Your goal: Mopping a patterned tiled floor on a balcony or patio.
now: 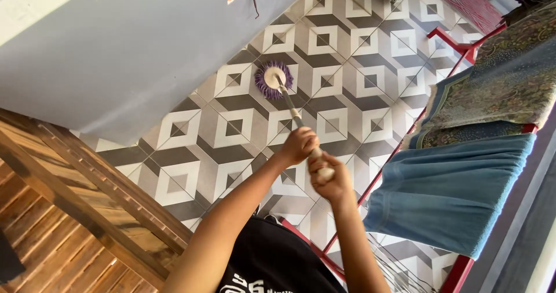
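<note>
Head view, tilted hard, looking down along both forearms to the floor. Left hand [298, 145] closed around the mop handle [291, 108], fingers wrapped, lower of the two grips. Right hand [328, 177] closed over the handle's top end, pale grip showing just beside the knuckles; slightly blurred. Both hands close together, nearly touching.

Handle runs away from the hands to the mop head [273, 79]: round, white disc in the middle, purple fringe about the rim. Mop head sits flat on the tiled floor [347, 55], near the foot of the pale blue-grey wall [116, 55]. Tiles grey and white, nested-square and cube pattern.

To one side of the hands: red drying rack [457, 46], frame running along the edge of the tiles. A blue towel [452, 194] hangs over it, nearest the hands; patterned cloths [504, 84] in dark greens and browns hang further along. A red mat [463, 0] lies at the far end of the floor.

Other side: wooden furniture [87, 188], slatted, brown, standing against the wall. Black shirt [272, 258] with white print at the bottom of the frame.
</note>
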